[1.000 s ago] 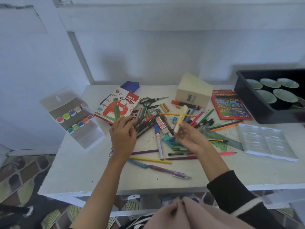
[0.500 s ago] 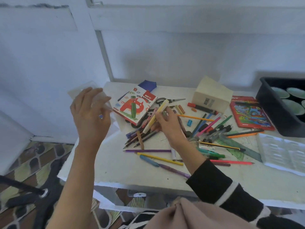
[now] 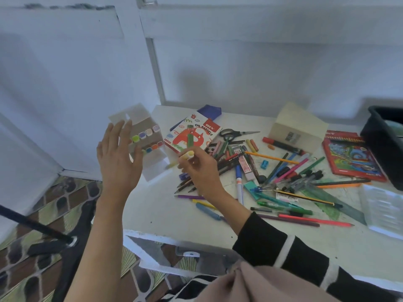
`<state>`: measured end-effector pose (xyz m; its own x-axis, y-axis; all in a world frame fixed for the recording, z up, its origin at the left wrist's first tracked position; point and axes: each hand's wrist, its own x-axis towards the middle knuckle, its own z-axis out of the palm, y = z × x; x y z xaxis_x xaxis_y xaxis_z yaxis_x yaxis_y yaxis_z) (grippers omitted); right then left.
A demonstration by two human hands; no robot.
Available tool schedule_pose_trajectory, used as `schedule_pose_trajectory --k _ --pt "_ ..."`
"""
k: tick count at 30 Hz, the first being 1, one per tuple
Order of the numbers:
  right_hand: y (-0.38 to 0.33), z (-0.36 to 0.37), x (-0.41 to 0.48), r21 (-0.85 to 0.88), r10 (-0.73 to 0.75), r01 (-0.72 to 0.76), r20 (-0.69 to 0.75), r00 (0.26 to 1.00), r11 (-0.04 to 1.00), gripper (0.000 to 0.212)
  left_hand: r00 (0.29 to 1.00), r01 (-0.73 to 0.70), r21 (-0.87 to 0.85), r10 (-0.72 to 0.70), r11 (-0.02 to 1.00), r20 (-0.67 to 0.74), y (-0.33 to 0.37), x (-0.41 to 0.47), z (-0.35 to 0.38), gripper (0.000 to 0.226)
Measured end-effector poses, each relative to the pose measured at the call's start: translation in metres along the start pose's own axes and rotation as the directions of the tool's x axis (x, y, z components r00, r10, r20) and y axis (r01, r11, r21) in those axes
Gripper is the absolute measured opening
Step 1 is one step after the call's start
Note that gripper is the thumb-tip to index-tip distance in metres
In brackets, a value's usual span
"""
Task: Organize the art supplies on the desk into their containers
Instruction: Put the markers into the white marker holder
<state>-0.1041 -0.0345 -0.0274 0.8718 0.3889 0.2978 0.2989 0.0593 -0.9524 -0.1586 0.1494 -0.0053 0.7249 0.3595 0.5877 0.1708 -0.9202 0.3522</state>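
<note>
My right hand (image 3: 199, 170) pinches a pale yellow marker (image 3: 187, 155), its capped end pointing left toward a clear plastic marker case (image 3: 145, 136). The case stands at the desk's left edge with two rows of coloured marker caps inside. My left hand (image 3: 118, 156) is raised in front of the case with its fingers straight and spread; whether it touches the case I cannot tell. A heap of pens, pencils and markers (image 3: 272, 171) lies across the middle of the white desk (image 3: 165, 216).
An oil pastels box (image 3: 196, 132) with a green pastel on it lies behind my right hand. Further right are scissors (image 3: 238, 133), a beige carton (image 3: 298, 125), a red coloured-pencil box (image 3: 351, 155), a black tub (image 3: 381, 147) and a clear insert tray (image 3: 383, 208).
My left hand left the pen heap and rose to the marker case at the left. My right hand carried the yellow marker leftward to just beside the case.
</note>
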Motion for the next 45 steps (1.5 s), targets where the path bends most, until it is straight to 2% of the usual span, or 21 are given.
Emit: schedule_pose_trajectory --k 3,7,19,23,30,34,39,45 --pt "0.005 0.004 0.001 -0.047 -0.073 0.075 0.032 0.997 0.996 0.014 1.000 -0.002 -0.113 0.004 0.994 0.016 -0.002 0.000 -0.001 0.055" --pt "0.014 0.016 0.004 -0.113 -0.142 0.154 0.112 0.984 0.982 0.015 0.996 0.067 -0.238 -0.052 0.969 0.069 0.000 -0.001 -0.005 0.055" --pt "0.035 0.045 0.013 -0.289 -0.183 0.229 0.179 0.967 0.929 0.013 0.995 0.036 -0.186 -0.017 0.982 0.103 -0.003 0.001 -0.012 0.048" --pt "0.034 0.052 0.015 -0.284 -0.137 0.196 0.217 0.967 0.939 0.018 0.995 0.038 -0.195 -0.020 0.980 0.094 -0.003 0.001 -0.009 0.047" --pt "0.038 0.077 0.026 -0.410 0.012 0.149 0.364 0.931 0.900 0.038 0.997 0.045 -0.204 -0.031 0.978 0.074 -0.002 0.000 -0.008 0.047" --pt "0.038 0.082 0.031 -0.519 0.101 0.150 0.423 0.901 0.842 0.036 0.996 0.055 -0.227 -0.038 0.972 0.078 -0.002 -0.001 -0.007 0.049" --pt "0.034 0.070 0.036 -0.558 0.216 0.098 0.469 0.856 0.824 0.038 0.998 0.038 -0.243 -0.023 0.969 0.063 -0.004 -0.001 -0.004 0.048" --pt "0.035 0.074 0.044 -0.615 0.239 0.108 0.454 0.858 0.781 0.033 0.999 0.033 -0.261 -0.023 0.965 0.043 -0.003 -0.001 -0.003 0.049"
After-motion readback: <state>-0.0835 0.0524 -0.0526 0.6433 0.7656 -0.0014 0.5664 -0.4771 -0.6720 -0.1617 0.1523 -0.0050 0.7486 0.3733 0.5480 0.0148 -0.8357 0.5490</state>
